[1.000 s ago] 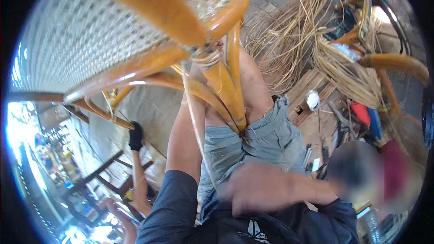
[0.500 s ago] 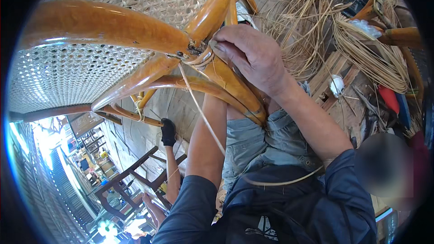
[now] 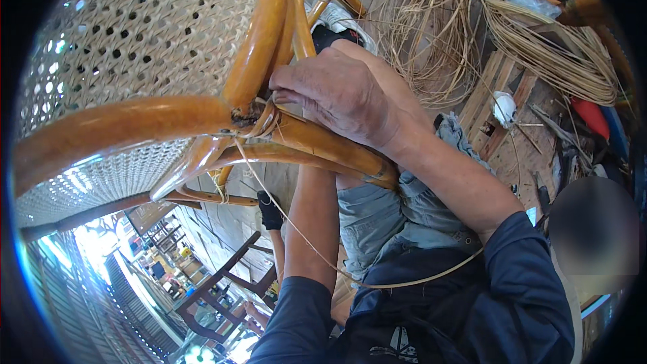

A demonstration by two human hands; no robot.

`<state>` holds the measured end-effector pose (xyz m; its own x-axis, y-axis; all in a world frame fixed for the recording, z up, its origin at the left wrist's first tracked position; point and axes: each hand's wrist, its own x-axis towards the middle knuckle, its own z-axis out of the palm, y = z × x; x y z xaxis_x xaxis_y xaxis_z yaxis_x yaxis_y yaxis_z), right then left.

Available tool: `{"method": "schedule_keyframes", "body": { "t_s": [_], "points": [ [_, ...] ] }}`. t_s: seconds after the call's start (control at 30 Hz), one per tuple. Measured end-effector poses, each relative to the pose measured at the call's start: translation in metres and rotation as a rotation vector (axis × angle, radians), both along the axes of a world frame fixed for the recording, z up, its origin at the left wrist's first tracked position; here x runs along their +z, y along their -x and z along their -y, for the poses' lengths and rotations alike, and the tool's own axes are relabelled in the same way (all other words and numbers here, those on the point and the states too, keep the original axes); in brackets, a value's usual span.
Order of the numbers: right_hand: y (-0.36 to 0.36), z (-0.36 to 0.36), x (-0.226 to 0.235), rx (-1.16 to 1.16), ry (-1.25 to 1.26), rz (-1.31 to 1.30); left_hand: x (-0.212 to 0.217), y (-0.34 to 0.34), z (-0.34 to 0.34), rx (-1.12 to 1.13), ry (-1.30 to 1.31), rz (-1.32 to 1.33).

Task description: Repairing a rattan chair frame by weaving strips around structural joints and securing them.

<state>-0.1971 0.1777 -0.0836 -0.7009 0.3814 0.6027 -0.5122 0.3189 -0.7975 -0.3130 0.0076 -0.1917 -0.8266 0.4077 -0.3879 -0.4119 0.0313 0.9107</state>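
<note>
My right hand (image 3: pixel 340 98) is closed, thumb and fingers pinched at a joint of a glossy rattan chair frame (image 3: pixel 121 121). A thin rattan strip (image 3: pixel 268 120) loops around the pole there and runs up to my fingertips, which partly hide it. From the joint, a long loose length of strip (image 3: pixel 296 229) hangs down and curves across my lap. My left forearm (image 3: pixel 311 229) goes up behind the frame's lower poles, which hide my left hand. Woven cane (image 3: pixel 148 34) fills the panels beside the joint.
Loose rattan strands (image 3: pixel 431 34) and a coiled bundle (image 3: pixel 552 47) lie on the floor at the right, near wooden slats (image 3: pixel 495 94) and a white ball-like object (image 3: pixel 503 109). A dark wooden frame (image 3: pixel 219 283) stands at lower left, near another person's foot (image 3: pixel 271 209).
The chair joint and my right hand now appear farther left and lower in view. My right hand has turned, its back more upward, still pinched at the joint.
</note>
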Motion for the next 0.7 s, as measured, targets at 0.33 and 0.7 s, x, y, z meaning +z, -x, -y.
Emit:
{"method": "schedule_keyframes", "body": {
  "t_s": [0.33, 0.7],
  "points": [
    [-0.006, 0.017, 0.008, -0.087, 0.023, 0.088, 0.007, -0.011, 0.021, 0.023, 0.085, -0.053],
    [-0.087, -0.069, 0.008, -0.148, 0.322, 0.423, -0.019, 0.008, 0.037, 0.031, -0.055, 0.116]
  ]
}}
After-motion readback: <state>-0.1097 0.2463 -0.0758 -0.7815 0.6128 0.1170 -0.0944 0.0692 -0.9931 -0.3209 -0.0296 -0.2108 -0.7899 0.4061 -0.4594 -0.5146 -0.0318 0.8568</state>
